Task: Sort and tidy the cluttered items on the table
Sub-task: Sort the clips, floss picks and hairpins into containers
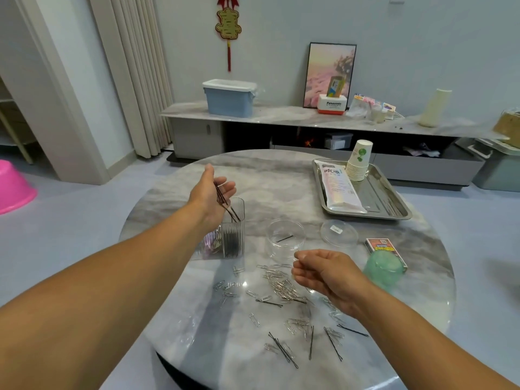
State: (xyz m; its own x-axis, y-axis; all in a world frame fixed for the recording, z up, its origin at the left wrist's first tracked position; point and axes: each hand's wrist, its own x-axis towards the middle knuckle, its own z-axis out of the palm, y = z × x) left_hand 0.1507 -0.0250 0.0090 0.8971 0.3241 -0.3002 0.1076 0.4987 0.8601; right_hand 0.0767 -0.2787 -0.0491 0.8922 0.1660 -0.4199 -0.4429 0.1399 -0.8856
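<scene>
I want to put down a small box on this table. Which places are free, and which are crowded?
Free: the far table top between the left hand and the steel tray, and the near-left edge. Crowded: the front centre, strewn with paper clips and hairpins, below the right hand.

Blue bin (229, 98), framed picture (329, 74), perhaps vase (434, 108) on sideboard (281, 112).

My only view sits on the wearer's head, looking forward and down across the round table (281, 175). Both forearms reach in from the near edge; the far wall and low cabinet (197, 136) fill the top.
</scene>
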